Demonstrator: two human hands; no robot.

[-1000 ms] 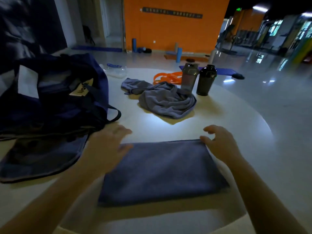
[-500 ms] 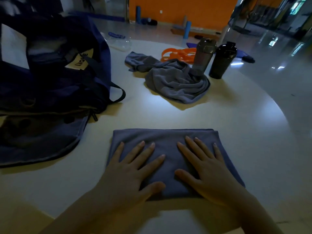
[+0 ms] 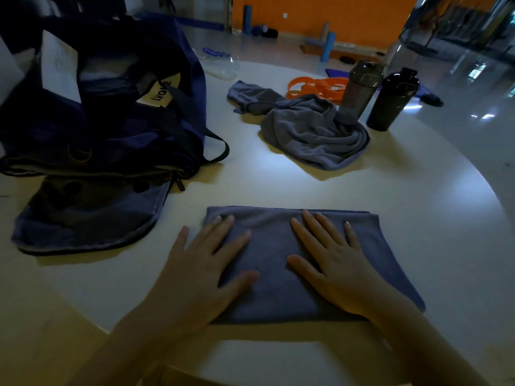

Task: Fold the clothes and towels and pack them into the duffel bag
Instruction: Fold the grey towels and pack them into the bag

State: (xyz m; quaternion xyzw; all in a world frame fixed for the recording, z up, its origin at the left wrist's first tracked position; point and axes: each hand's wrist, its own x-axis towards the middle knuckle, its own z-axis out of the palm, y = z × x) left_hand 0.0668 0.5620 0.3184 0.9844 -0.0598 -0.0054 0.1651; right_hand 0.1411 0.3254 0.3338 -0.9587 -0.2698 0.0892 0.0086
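A folded blue-grey towel (image 3: 274,240) lies flat on the round white table (image 3: 404,196) in front of me. My left hand (image 3: 203,271) presses its left part with straight, spread fingers; the little finger lies off the towel's left edge on the table. My right hand (image 3: 331,263) lies flat on its right part, fingers straight. A crumpled grey cloth (image 3: 309,132) lies farther back in the middle. The navy duffel bag (image 3: 111,112) stands open at the left, and a dark blue garment (image 3: 89,215) lies flat below it.
Two dark shaker bottles (image 3: 390,98) stand at the back right beside the crumpled cloth. Orange resistance bands (image 3: 315,87) lie behind it. A clear plastic container (image 3: 223,65) sits at the back near the bag. The table's curved edge runs along the right.
My hands came from the towel's far corners down onto its top. In the last half second they spread slightly apart and the view came closer.
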